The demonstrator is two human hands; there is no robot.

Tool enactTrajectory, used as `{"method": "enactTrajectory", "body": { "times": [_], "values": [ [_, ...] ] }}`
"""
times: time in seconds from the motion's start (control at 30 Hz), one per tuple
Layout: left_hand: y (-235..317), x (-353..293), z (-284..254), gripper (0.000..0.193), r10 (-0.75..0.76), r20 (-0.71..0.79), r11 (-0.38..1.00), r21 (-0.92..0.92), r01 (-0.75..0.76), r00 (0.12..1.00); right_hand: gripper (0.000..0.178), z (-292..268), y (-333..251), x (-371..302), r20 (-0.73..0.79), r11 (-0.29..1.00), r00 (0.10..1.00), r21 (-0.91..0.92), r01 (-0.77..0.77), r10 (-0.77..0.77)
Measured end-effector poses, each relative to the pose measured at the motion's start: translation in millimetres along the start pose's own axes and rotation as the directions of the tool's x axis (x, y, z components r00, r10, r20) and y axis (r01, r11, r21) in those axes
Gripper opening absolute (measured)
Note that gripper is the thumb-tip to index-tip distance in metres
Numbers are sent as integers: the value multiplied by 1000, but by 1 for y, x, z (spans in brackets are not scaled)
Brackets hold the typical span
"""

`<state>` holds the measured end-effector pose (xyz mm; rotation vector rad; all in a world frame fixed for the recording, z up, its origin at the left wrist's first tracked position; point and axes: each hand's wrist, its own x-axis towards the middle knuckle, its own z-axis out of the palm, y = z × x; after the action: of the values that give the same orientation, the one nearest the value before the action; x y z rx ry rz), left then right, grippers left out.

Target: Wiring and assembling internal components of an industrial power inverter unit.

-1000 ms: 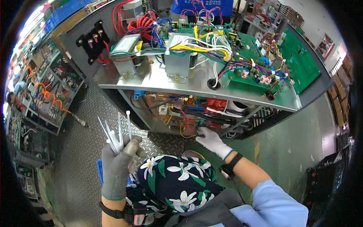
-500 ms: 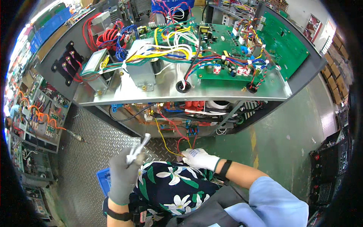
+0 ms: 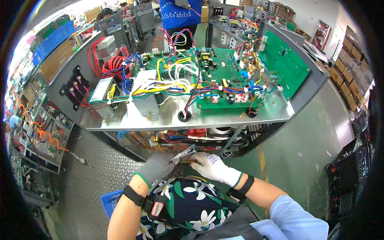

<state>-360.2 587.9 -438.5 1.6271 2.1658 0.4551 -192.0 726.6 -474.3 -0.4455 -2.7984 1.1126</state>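
My left hand (image 3: 157, 166), in a grey glove, is closed round a pale, narrow strip-like item (image 3: 185, 153) whose exact kind I cannot make out. Its far end reaches the fingers of my right hand (image 3: 212, 165), in a white glove, which are bent together on a thin yellow wire (image 3: 186, 162). Both hands are low in front of a metal equipment chassis (image 3: 160, 127), just above my lap. Green circuit boards (image 3: 224, 76), metal boxes and bundled coloured wires (image 3: 176, 86) fill its top shelf. Cables and parts show in the bay under that shelf.
A blue bin (image 3: 110, 202) stands on the diamond-plate floor at my left. An air tool (image 3: 78, 158) hangs on an orange coiled hose beside a rack of parts. A person in blue (image 3: 180, 14) works behind the chassis. Black equipment (image 3: 349, 172) stands at right.
My left hand has moved right and forward with the pale item, up beside my right hand. The view has tilted up, showing the person behind the chassis.
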Motion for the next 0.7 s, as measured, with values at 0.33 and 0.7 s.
{"method": "enactTrajectory", "body": {
  "times": [0.33, 0.7],
  "values": [
    [-50, -6, 11, 33, -193, -56, 981, 2, 194, 980, 24, 10, 13, 31, -91, 963, 984, -212, -168, 152],
    [-34, 2, 22, 36, -203, 1, 972, 124, 201, 979, 31, 18, 42, -12, 83, 986, 994, -158, -55, 69]
  ]
}}
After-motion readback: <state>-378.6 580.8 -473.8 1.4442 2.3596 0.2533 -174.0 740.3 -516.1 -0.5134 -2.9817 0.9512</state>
